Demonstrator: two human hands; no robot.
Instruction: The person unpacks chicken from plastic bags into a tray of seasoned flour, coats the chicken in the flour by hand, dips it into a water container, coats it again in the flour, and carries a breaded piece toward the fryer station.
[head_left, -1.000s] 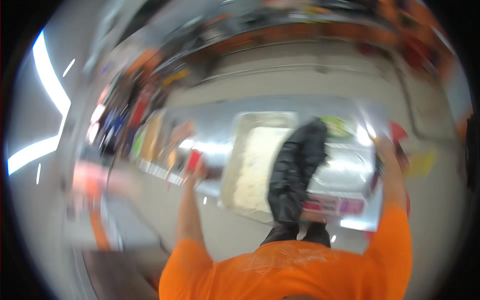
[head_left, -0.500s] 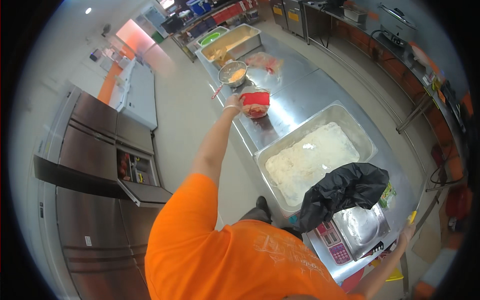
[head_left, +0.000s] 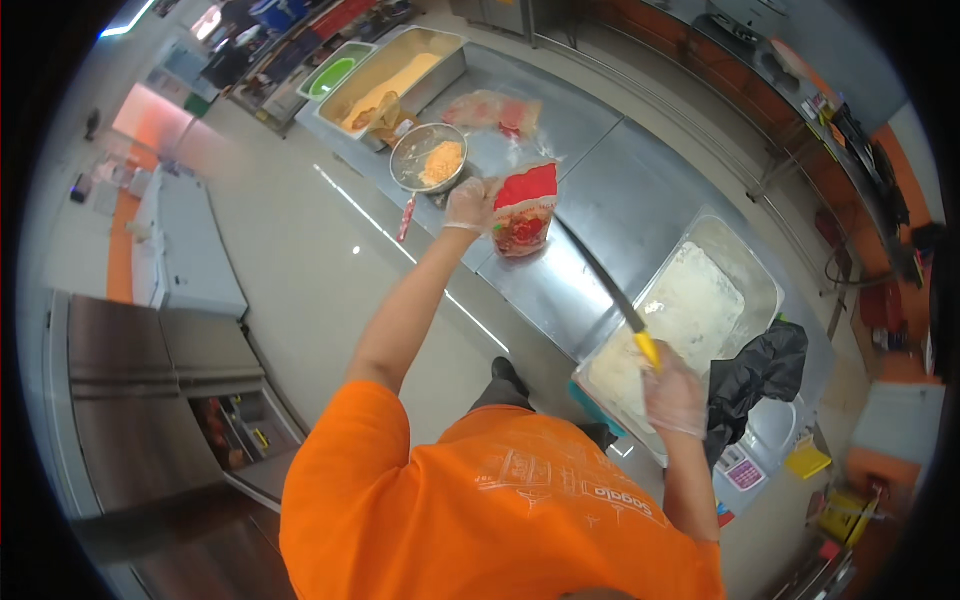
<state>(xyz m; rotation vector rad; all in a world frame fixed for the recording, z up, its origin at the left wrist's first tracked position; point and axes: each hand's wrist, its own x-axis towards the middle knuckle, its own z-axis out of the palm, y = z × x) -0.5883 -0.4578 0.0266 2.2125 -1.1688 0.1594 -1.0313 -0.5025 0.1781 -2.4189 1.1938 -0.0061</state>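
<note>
The left hand [head_left: 468, 203], in a clear thin glove, is near the upper middle of the frame. Its fingers are closed on the left edge of a red-and-clear pouch [head_left: 524, 212]. This pouch is just right of the hand, over the bench [head_left: 545, 295] – if its bottom rests on the metal or hangs a little, I cannot tell. The right hand [head_left: 672, 392], gloved in the same way, is right of centre in the lower half, and it is closed around the yellow handle of a long knife [head_left: 605, 275]. The dark blade points to the upper left, toward the right side of the pouch; I cannot tell whether the tip touches it.

Under the right hand and the handle lies a large metal tray [head_left: 766, 268] with white powder [head_left: 700, 285]. A crumpled black plastic bag [head_left: 752, 385] is right beside this hand, at the tray's lower right part.

Upper left of the pouch there is a round strainer [head_left: 408, 160] with orange crumbs in it – its red-and-white handle points down. Farther up stands a deep metal pan [head_left: 440, 77] with orange crumbs. Between pan and pouch lies a flat clear-and-red package [head_left: 488, 112].
</note>
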